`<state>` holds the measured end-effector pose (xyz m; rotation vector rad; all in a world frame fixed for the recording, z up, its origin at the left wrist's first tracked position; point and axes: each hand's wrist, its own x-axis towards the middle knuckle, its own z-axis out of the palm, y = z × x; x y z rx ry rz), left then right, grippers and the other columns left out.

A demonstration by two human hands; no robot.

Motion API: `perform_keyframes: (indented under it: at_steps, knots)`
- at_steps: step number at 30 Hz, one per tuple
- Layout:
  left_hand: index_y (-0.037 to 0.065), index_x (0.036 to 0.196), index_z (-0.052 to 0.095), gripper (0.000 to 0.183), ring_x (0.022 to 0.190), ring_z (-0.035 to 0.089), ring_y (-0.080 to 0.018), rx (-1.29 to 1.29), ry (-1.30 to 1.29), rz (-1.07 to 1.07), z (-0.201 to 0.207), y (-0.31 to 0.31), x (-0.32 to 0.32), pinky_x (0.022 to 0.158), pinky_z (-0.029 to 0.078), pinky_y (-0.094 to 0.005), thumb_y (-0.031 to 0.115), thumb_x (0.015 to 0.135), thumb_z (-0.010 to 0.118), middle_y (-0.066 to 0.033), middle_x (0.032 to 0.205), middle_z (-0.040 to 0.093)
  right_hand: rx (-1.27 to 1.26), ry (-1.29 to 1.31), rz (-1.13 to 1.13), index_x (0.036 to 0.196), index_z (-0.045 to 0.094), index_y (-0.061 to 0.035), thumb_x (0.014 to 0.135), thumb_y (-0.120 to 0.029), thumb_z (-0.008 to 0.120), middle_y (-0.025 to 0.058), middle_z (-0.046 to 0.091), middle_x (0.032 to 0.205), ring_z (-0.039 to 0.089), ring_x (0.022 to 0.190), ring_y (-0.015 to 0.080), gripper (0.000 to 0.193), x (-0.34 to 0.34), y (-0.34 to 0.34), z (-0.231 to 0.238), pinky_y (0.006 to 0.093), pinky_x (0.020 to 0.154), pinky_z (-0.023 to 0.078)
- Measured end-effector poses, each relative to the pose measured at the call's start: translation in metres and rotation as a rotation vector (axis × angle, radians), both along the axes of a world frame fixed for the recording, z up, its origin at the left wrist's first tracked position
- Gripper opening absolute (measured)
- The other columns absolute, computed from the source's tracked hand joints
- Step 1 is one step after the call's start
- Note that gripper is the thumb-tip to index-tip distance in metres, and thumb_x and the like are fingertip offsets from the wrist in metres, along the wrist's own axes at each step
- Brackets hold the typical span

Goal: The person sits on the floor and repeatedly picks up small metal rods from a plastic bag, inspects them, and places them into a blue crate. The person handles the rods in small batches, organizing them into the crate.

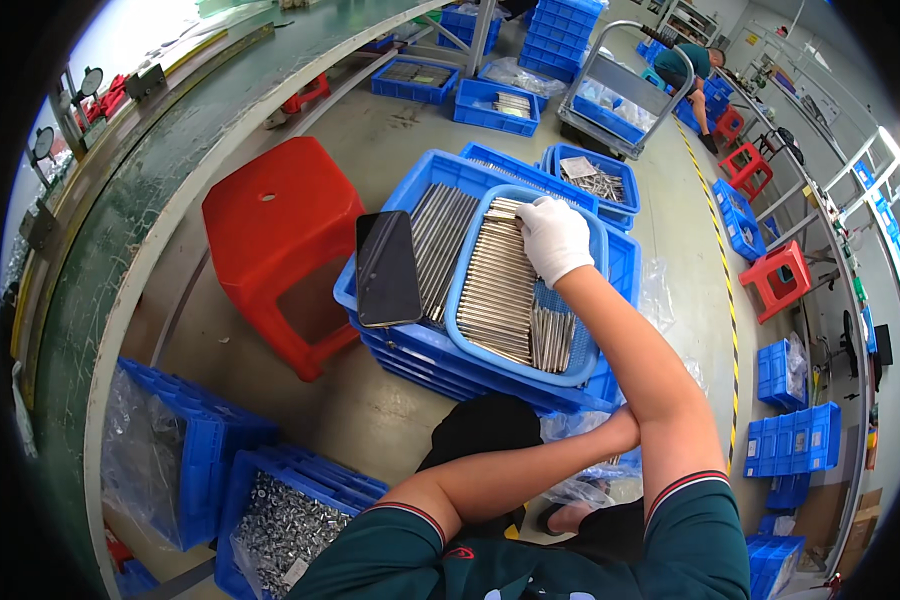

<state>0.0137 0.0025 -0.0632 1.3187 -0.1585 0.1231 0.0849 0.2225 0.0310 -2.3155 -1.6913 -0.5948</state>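
My right hand (pixel 556 238), in a white glove, reaches to the far right part of a light blue plastic basket (pixel 454 300). Its fingers are curled down at the ends of a row of shiny metal rods (pixel 500 290); what they grip, if anything, is hidden. A shorter bundle of rods (pixel 552 338) stands at the basket's near right corner. The basket rests on a stack of blue crates (pixel 425 345), beside darker long rods (pixel 445 235). At the crate's left edge leans a black smartphone (pixel 388 268). My left forearm (pixel 530 465) crosses beneath my right elbow, which hides the left hand.
A red stool (pixel 280 225) stands left of the crates, near a green workbench (pixel 100 270). Lower left, a crate (pixel 235 520) holds small metal parts (pixel 285 530). Farther off are a trolley (pixel 620 90), a crate of metal pieces (pixel 625 210) and a bending person (pixel 692 75).
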Motion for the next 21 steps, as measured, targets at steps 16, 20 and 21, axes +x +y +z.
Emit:
perform_keyframes:
  at_steps: [16,20,21]
  knots:
    - [0.004,0.129,0.044,0.046,0.122,0.038,-0.0189,-0.106,-0.006,-0.038,0.010,0.006,-0.009,0.100,0.034,-0.0304,0.022,0.089,0.057,-0.0140,0.135,0.041,0.042,0.025,-0.080,0.089,0.066,-0.0136,0.077,-0.014,0.061,0.0074,0.062,0.088,0.059,0.085,0.0274,0.013,0.008,0.000,0.000,0.0387,0.074,0.050]
    - [0.002,0.109,0.057,0.028,0.084,0.055,-0.0156,-0.071,0.095,0.023,0.009,0.003,-0.010,0.070,0.047,-0.0316,0.020,0.087,0.057,-0.0118,0.097,0.061,0.089,0.121,-0.036,0.092,0.066,-0.0116,0.076,-0.012,0.062,0.0087,0.062,0.091,0.059,0.089,0.0282,0.016,0.011,-0.013,0.010,0.0387,0.077,0.049]
    - [0.002,0.103,0.059,0.023,0.073,0.057,-0.0139,-0.041,0.157,-0.002,0.007,0.003,-0.009,0.060,0.048,-0.0312,0.019,0.087,0.057,-0.0100,0.085,0.063,0.077,0.171,-0.025,0.095,0.065,-0.0101,0.076,-0.011,0.063,0.0098,0.062,0.094,0.059,0.091,0.0293,0.019,0.012,-0.015,0.011,0.0387,0.079,0.048]
